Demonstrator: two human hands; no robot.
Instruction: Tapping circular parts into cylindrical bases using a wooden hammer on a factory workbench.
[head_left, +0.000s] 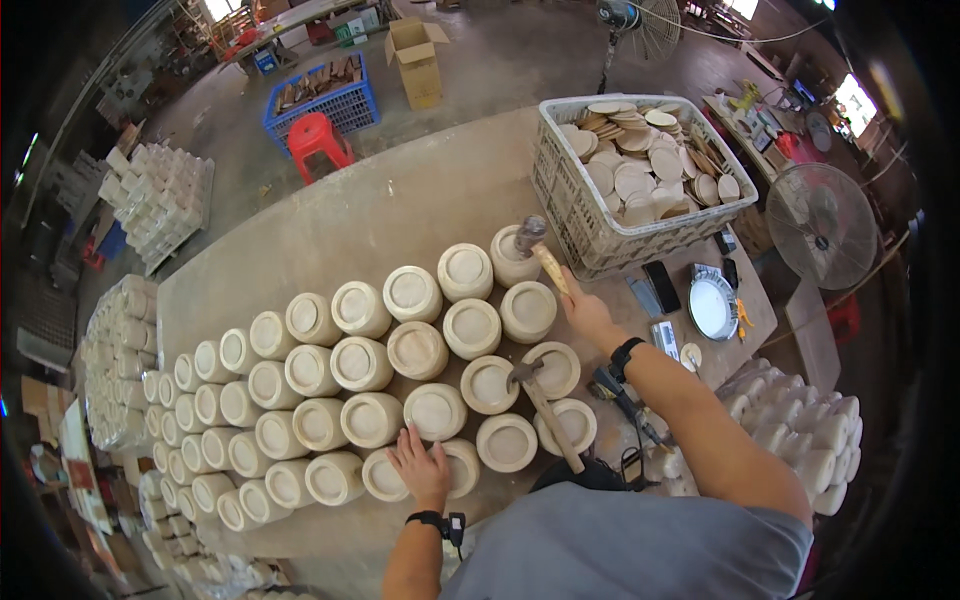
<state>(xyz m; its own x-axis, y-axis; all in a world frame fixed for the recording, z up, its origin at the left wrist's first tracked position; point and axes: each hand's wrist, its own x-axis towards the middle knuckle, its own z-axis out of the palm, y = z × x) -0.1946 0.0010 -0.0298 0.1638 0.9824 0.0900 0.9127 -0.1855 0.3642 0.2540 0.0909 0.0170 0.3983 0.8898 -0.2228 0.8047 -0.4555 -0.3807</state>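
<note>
My right hand is closed round the wooden handle of a mallet. The mallet's dark, blunt head is over a pale round wooden block at the far end of the rows; whether they touch I cannot tell. My left hand lies with fingers spread over the near blocks, its fingertips at the edge of one block. Each block has a round disc-like face on top. Across the blocks at the near right lies a hammer with a wooden handle and a metal head.
Several rows of blocks stand on a wide table. A grey crate full of thin round discs stands at the far right. Beside it are a phone-like dark object, a white round dish and a power tool. Wrapped stacks flank the table.
</note>
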